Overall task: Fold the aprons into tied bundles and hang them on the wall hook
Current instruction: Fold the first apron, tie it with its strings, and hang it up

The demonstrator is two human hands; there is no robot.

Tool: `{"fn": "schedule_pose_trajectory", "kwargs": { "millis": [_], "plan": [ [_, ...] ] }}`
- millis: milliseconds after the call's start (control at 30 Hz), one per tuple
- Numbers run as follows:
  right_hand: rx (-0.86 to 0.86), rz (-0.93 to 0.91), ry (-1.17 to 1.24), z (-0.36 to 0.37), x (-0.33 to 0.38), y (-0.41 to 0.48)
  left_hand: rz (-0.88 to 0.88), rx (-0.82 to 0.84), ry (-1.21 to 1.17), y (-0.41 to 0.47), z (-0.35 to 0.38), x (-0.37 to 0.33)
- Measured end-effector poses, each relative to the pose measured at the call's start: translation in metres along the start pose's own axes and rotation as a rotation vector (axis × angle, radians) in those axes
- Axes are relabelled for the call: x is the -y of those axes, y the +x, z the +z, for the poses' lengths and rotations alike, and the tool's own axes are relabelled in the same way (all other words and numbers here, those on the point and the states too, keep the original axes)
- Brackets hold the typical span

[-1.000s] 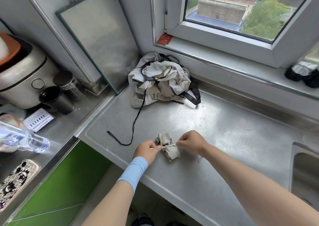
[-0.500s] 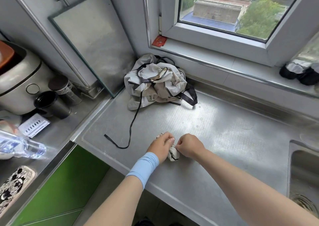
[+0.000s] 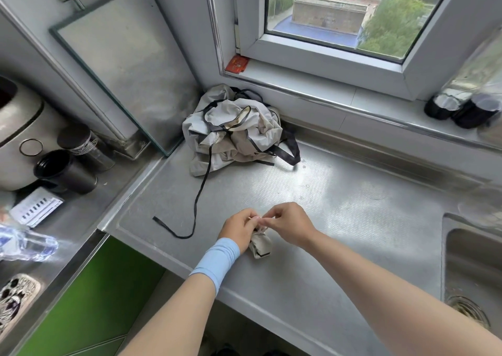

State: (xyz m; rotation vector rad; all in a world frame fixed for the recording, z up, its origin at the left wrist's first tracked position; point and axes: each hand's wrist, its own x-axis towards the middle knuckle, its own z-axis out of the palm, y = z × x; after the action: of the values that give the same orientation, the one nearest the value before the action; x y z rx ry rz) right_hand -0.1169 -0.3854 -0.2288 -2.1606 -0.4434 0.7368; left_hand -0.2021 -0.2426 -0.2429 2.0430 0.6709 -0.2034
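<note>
A small grey apron bundle (image 3: 260, 245) with black trim lies on the steel counter (image 3: 339, 201) near its front edge. My left hand (image 3: 237, 229), with a blue wristband, and my right hand (image 3: 288, 224) meet above the bundle's far end, and their fingertips pinch its tie there. A crumpled pile of grey aprons (image 3: 236, 133) with black straps sits in the back corner under the window. One long black strap (image 3: 195, 206) trails from the pile toward my left hand. No wall hook is in view.
A glass board (image 3: 122, 65) leans on the wall at the left. Further left are a rice cooker (image 3: 16, 138), two dark jars (image 3: 65, 168), a plastic bottle (image 3: 24, 243) and a phone (image 3: 16, 298). A sink (image 3: 472, 274) is at the right. Dark bottles (image 3: 461, 105) rest on the sill.
My hands moved from the bundle's two sides to its far end, fingertips coming together on the tie. The bundle now shows below them. The camera view shifted slightly.
</note>
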Motion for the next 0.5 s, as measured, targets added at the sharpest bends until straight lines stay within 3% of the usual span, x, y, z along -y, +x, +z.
{"fn": "schedule_pose_trajectory", "kwargs": {
  "millis": [400,500],
  "plan": [
    [0.139,0.020,0.065,0.0061,0.0036,0.0082,-0.103,-0.063,-0.143,-0.0070,-0.0032,0.0064],
    [0.096,0.023,0.011,0.0093,0.0050,0.0092,-0.127,-0.056,-0.171,-0.0056,-0.0038,0.0086]
  ]
}}
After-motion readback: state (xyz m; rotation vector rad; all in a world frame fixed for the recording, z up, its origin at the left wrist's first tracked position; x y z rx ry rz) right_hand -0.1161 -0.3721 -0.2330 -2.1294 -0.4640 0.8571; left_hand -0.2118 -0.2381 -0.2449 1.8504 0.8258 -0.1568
